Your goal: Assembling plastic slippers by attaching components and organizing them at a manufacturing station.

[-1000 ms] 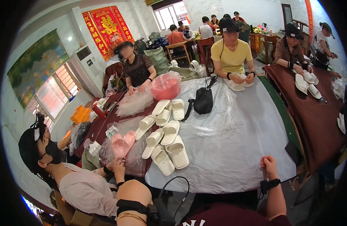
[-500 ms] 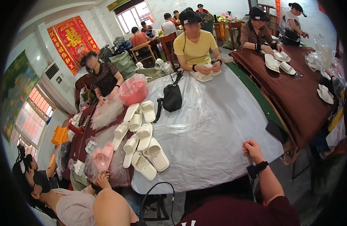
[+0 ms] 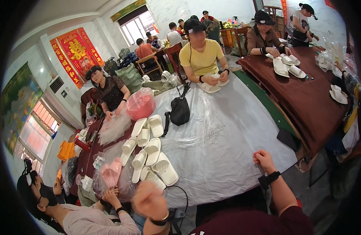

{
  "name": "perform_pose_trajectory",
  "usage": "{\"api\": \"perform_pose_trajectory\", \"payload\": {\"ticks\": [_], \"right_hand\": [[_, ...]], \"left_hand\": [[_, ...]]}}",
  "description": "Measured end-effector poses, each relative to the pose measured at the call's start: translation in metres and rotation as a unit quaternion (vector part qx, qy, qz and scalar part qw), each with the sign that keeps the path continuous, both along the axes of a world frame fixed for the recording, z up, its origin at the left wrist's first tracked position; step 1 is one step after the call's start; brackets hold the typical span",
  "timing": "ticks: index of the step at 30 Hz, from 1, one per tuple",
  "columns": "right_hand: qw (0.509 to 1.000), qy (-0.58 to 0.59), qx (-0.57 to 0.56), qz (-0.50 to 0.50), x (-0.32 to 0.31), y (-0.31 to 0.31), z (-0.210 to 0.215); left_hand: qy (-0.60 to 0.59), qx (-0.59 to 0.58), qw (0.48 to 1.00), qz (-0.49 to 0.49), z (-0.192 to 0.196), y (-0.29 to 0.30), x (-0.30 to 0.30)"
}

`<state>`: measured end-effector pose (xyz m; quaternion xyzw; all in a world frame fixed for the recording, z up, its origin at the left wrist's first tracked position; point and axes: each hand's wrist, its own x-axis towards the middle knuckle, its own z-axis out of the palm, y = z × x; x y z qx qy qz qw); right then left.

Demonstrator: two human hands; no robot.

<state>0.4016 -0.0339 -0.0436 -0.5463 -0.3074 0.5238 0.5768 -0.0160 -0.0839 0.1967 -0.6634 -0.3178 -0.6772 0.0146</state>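
Observation:
My left hand [image 3: 151, 199] is raised at the table's near edge, close to the nearest white slippers [image 3: 164, 169]. It is smeared by motion, so its fingers cannot be made out. On the right, my right hand [image 3: 263, 161] is over the near right part of the pale sheet [image 3: 227, 145], its fingers curled in a loose fist with nothing showing in them. Several white slippers lie in a cluster on the sheet's left side, soles down, some overlapping. My left hand hides part of the nearest one.
A black bag [image 3: 178, 111] lies beyond the slippers. At left, a co-worker's hands handle pink slippers [image 3: 111, 172] in clear plastic. A pink plastic-wrapped bundle [image 3: 140, 105] stands farther back. Across the table, a person in yellow holds white slippers [image 3: 210, 87]. A brown-covered table [image 3: 306, 102] is at right.
My left hand has come up into view beside the nearest slippers, where only a bent arm showed before. My right hand stays in its loose fist. The view has shifted slightly.

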Motion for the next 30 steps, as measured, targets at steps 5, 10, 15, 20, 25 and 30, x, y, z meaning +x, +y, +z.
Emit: {"api": "perform_pose_trajectory", "payload": {"ticks": [5, 10, 15, 20, 25, 30], "right_hand": [[1.000, 0.009, 0.003, 0.001, -0.002, 0.001, -0.003], [1.000, 0.009, -0.001, 0.004, -0.006, 0.003, -0.001], [0.999, 0.027, -0.015, 0.019, 0.002, -0.003, -0.007], [1.000, 0.004, -0.026, -0.002, -0.006, -0.001, 0.013], [0.976, -0.207, 0.027, -0.060, 0.046, -0.002, 0.017], [0.739, -0.657, 0.062, -0.138, 0.114, 0.009, 0.040]], "left_hand": [[-0.085, -0.328, 0.925, -0.173, -0.067, 0.043, 0.043], [-0.162, -0.508, 0.831, -0.158, -0.172, 0.086, 0.041], [-0.043, -0.489, 0.870, -0.045, -0.216, 0.096, 0.045], [0.032, -0.437, 0.899, 0.008, -0.249, 0.090, 0.043], [0.090, -0.416, 0.905, 0.018, -0.252, 0.091, 0.049], [0.085, -0.409, 0.908, 0.015, -0.250, 0.096, 0.047]]}}
